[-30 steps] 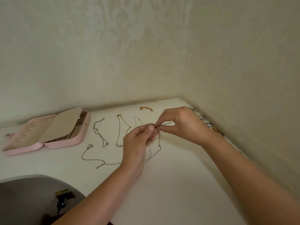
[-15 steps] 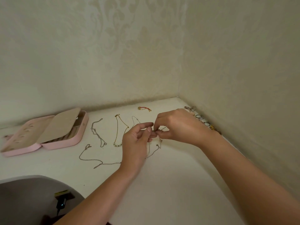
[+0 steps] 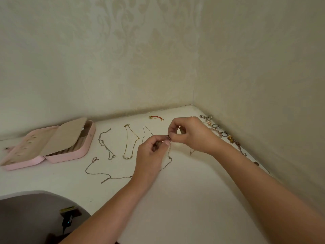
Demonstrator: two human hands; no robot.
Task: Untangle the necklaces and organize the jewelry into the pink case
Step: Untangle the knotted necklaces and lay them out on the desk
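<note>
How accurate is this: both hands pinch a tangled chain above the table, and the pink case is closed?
One error: in the head view the pink case lies open. The left hand and right hand do pinch the tangled chain above the table.

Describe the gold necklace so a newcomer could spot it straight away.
Start at the open pink case on the left and move right past the silver chain. The next piece is the gold necklace, lying in a narrow loop. Alone among the chains, it is gold with pale beads at its near end.
</note>
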